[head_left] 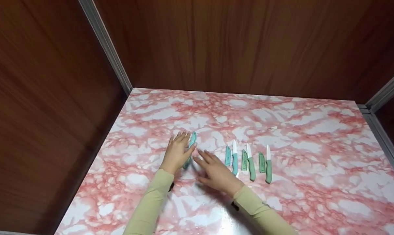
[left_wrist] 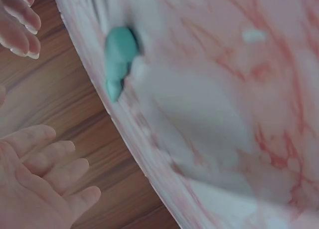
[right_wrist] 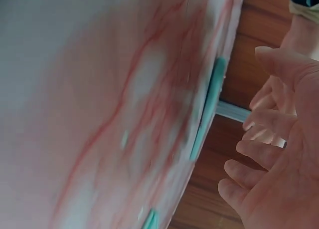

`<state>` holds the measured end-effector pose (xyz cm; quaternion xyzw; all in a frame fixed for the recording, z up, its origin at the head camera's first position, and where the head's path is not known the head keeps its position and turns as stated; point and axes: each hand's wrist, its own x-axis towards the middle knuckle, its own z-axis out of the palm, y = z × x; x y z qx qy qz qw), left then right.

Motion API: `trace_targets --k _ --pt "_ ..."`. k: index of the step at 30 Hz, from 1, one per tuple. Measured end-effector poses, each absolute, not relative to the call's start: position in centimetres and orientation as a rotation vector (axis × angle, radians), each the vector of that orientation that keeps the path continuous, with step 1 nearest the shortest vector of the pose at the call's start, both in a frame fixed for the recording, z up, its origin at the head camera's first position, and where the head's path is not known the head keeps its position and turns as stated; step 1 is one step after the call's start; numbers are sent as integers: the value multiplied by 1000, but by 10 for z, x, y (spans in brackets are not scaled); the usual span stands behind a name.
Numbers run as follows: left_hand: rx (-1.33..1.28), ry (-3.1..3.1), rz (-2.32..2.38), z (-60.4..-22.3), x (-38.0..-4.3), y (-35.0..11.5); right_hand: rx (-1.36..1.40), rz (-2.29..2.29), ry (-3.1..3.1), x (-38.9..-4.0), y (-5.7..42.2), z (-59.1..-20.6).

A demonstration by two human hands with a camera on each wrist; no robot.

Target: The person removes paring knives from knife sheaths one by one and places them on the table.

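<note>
My left hand [head_left: 178, 152] is beside a blue-green knife-shaped piece [head_left: 193, 138], partly covered by the hand, with its fingers extended. In the right wrist view a long teal piece [right_wrist: 209, 109] lies on the tabletop beyond the fingers. My right hand [head_left: 218, 171] hovers to the right of it, fingers spread and holding nothing. To the right of that hand, a blue-handled paring knife [head_left: 235, 163] with a bare white blade lies next to its blue sheath [head_left: 228, 156]; its lower end is near my right wrist.
Farther right, a green-handled knife [head_left: 251, 168] lies beside a green sheath [head_left: 245, 160]. Another green-handled knife [head_left: 268, 171] lies by its sheath [head_left: 261, 162], blades pointing away. Dark wood panels [head_left: 216, 45] stand behind and beside the red-and-white marbled table [head_left: 314, 147].
</note>
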<state>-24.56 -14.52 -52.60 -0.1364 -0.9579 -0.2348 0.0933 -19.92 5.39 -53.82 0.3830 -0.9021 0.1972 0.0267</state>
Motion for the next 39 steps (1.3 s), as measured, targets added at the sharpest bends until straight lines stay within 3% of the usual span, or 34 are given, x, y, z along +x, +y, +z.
trace_targets --k 22,39 --pt "-523 -3025 -506 -531 -285 -149 1273 539 -2855 -210 8 -547" --pt "-659 -3172 -422 -534 -297 -152 1313 491 -2865 -220 5 -547"
